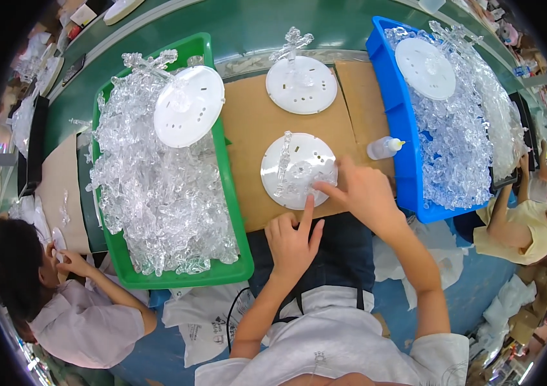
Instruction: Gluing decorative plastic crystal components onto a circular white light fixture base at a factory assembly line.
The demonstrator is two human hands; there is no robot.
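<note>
A round white disc point(272, 168) with small holes lies on brown cardboard in front of me. Clear moulded plastic parts point(282, 161) rest on it, one long piece along its left side and others near the lower right. My left hand point(291, 244) is at the disc's near edge, index finger stretched out to touch it, thumb apart, other fingers curled. Over the right edge reaches my right hand point(371, 196), thumb extended onto the clear parts and fingers spread from it; I see nothing gripped in it. Farther back sits a second white disc point(315, 96) carrying a clear upright piece.
On the left a green bin point(231, 225) is heaped with clear plastic parts, a white disc point(186, 119) on top. A blue bin point(408, 161) at right holds more, with another disc point(424, 67). A small bottle point(384, 148) stands beside it. Other people sit at both sides.
</note>
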